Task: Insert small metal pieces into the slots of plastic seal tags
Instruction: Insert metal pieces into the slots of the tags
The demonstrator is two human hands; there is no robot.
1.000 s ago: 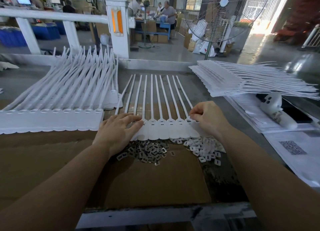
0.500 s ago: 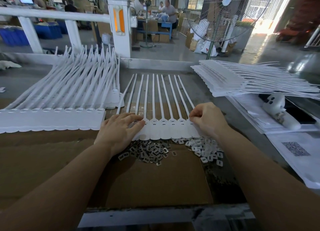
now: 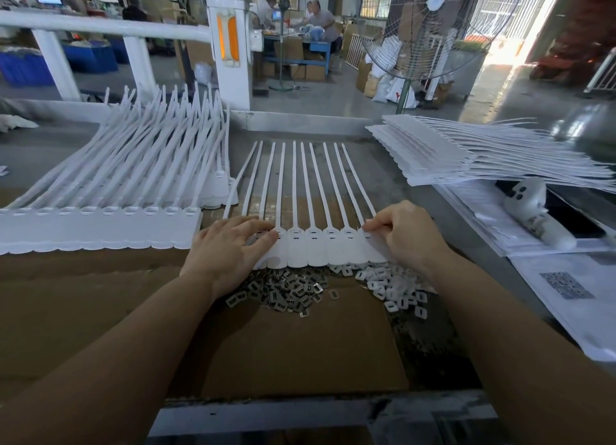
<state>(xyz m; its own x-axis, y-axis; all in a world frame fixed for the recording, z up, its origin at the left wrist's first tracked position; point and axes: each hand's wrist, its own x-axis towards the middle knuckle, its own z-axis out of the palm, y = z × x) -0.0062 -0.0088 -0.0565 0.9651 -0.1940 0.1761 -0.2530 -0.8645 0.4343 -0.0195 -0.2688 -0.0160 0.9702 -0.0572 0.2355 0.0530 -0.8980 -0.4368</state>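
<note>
Cardboard sheet (image 3: 300,354) on a grey workbench, factory floor behind. Nearest you, past the bare cardboard, two loose heaps: metal pieces (image 3: 283,289) centre-left, white plastic clips (image 3: 391,284) to their right, both just below the tag strip (image 3: 320,249). Strip lies flat with tails pointing away. Your left hand (image 3: 230,249) rests on its left end, fingers straight, pressing it down. Your right hand (image 3: 405,236) is at the right end, fingertips curled at the last tag's slot; looks like seating a piece, but whether a piece is pinched there I cannot tell. Step looks like filling this strip; the visible slots seem already loaded. Next move likely needs a fresh piece from the heap, lined square to a slot. Further out: tag stack (image 3: 100,218) left, another stack (image 3: 466,151) right, fan (image 3: 430,28) beyond.
</note>
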